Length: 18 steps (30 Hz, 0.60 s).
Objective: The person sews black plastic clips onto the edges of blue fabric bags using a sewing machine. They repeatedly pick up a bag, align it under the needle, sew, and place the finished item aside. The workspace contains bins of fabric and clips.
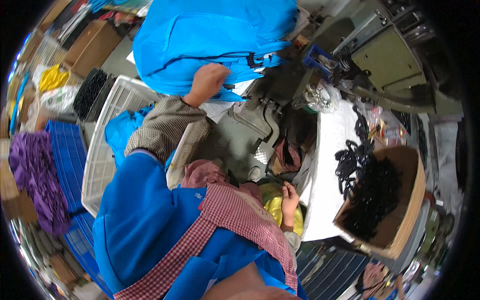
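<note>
A thick stack of bright blue fabric pieces (205, 42) hangs at the top middle, with black plastic buckles (255, 61) along its lower right edge. My left hand (207, 82), slightly blurred, is at the front edge of this stack with its fingers curled. The fingertips are turned away, so what they hold is hidden. Lower and to the right, my right hand (289, 202) is raised beside the white table's edge. Its thumb and fingers are bent close together near a thin dark strip, and I cannot make out what is between them.
On the right, a white-covered table (327, 150) bears loose black buckles (350, 162) and a cardboard box (410, 200) of black parts. A white crate (102, 150) is by my left arm, near a blue crate (67, 160) and purple fabric (37, 180). Green machinery (390, 62) fills the upper right.
</note>
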Tool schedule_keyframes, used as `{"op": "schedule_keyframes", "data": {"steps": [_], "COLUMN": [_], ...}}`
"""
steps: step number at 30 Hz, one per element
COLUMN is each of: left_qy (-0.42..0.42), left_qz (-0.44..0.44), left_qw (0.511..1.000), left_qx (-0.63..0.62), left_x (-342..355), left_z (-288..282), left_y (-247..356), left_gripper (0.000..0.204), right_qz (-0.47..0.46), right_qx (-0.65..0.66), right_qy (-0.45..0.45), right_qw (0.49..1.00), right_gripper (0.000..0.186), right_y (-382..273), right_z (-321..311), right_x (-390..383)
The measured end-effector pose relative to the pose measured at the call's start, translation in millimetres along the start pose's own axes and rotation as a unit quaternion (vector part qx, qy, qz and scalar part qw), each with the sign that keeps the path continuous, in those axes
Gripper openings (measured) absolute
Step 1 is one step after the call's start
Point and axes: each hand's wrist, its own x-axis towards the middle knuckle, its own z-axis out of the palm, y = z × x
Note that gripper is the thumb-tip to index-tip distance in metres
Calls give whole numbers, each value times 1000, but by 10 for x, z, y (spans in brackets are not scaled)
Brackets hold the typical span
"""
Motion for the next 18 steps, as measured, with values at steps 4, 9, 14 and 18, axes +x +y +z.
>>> {"op": "schedule_keyframes", "data": {"steps": [4,9,14,18], "left_qy": [167,75,6,-8], "left_qz": [-203,-1,-49,-7], "left_qw": [963,984,975,971], "left_qx": [53,161,216,239], "left_x": [-231,126,1043,1233], "left_z": [-42,50,165,147], "left_y": [-16,3,-133,-170], "left_gripper": [13,24,54,60], "right_qz": [-105,-102,-90,-88], "right_qx": [-100,-139,-182,-179], "right_qy": [-23,-110,-163,-142], "right_qw": [989,979,965,970], "right_gripper": [24,23,25,27], "right_y": [-237,-178,-143,-155], "right_z": [-327,-674,-784,-792], "right_x": [375,628,748,698]}}
